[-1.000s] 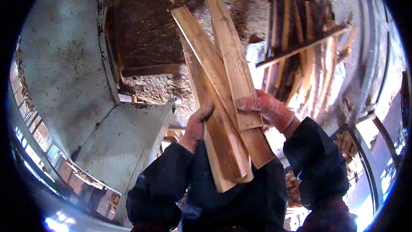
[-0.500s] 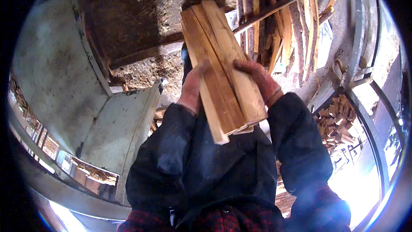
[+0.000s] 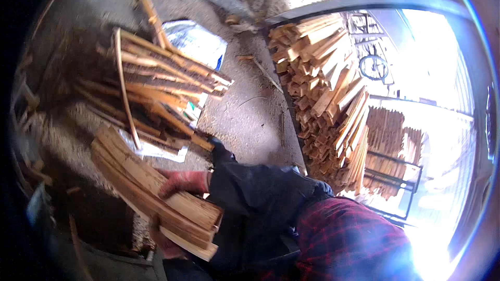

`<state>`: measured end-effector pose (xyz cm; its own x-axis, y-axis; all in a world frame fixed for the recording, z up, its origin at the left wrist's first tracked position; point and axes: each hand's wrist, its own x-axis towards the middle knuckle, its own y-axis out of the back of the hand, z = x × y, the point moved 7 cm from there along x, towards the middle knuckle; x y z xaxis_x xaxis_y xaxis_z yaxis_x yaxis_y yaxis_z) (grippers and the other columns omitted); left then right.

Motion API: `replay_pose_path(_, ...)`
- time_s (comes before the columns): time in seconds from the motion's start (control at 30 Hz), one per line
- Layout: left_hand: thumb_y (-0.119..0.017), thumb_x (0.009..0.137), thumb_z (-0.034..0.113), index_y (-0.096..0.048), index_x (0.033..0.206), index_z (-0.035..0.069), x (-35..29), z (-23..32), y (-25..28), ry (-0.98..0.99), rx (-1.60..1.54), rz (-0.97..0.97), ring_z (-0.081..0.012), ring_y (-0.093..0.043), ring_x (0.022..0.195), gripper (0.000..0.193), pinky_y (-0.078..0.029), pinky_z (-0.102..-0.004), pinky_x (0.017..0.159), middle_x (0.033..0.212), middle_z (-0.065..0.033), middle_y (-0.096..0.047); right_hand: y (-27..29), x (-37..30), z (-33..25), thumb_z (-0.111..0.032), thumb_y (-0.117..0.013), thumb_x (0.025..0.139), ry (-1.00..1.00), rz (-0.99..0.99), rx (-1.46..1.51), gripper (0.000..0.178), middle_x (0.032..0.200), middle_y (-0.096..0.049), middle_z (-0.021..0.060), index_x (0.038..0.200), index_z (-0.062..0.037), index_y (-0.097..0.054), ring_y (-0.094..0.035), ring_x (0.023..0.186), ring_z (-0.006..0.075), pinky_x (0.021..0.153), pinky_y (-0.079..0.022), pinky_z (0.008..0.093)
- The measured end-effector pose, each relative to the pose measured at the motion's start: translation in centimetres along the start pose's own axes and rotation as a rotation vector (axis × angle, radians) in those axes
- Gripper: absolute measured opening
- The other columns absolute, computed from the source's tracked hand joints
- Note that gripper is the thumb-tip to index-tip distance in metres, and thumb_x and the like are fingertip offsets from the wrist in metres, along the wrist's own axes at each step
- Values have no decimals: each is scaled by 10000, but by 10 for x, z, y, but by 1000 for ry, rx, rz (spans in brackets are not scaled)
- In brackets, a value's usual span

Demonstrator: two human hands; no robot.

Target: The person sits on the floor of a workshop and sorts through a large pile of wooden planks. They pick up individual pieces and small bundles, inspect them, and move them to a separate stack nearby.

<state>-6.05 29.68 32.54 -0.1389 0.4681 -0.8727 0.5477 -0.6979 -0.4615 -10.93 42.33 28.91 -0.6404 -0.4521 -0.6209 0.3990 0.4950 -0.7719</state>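
Observation:
Both of my hands are closed round a small stack of split wooden boards, which slants across the lower left of the view. My right hand, in a reddish glove, grips the upper side of the stack. On the opposite side my left hand holds it from the edge, partly hidden in shadow and behind the boards. The near ends of the boards lie close against my dark jacket.
Rough bark-edged wood strips lie in a pile on the floor, with a silvery sheet beside them. A tall heap of cut wood pieces stands to the right, past a metal frame. A bicycle wheel shows in bright light behind.
My view has swung to the right, bringing the large wood heap into full sight. The boards, still in both hands, now sit lower left and tilt more sideways.

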Motion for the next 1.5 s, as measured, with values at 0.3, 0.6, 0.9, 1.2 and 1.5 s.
replay_pose_path(0.3,-670,743,191,-331,1400,-28,-22,-124,-149,-161,749,-88,-308,-589,1047,771,-498,-404,907,1207,-216,-546,28,-256,-75,-114,-805,697,255,126,112,1136,1438,-429,127,1555,-201,-65,-451,1271,219,1076,-361,378)
replay_pose_path(0.6,-677,666,36,-379,1352,-16,0,-366,-267,199,1337,-382,-237,-620,935,749,-547,-333,777,1115,-145,-593,117,-546,-64,-57,-793,651,929,484,399,1016,1428,-466,99,1510,-72,-250,-462,1271,208,1067,-377,370)
replay_pose_path(0.9,-695,805,269,-546,1267,-32,87,-556,-505,-46,1677,-854,-207,-590,1058,571,-459,-336,939,1159,-158,-627,214,-724,-209,-372,-741,771,1289,902,-34,940,1399,-471,160,1505,-55,-246,-461,1285,269,1072,-374,399)
replay_pose_path(1.2,-693,832,330,-339,1432,-66,166,-464,-354,-21,2137,-369,-309,-324,1394,801,-239,-382,1150,1483,-231,-362,384,-598,-58,-536,-655,853,686,1297,295,620,981,-610,94,1160,-1,-593,-549,808,166,704,-475,310)
replay_pose_path(1.5,-663,897,191,-597,1177,21,115,-300,-171,145,1418,102,-138,-635,885,334,-508,-256,742,1019,-60,-647,464,-532,-136,-384,-656,892,963,1142,221,382,895,-647,46,1013,-22,-641,-599,789,179,751,-485,308)
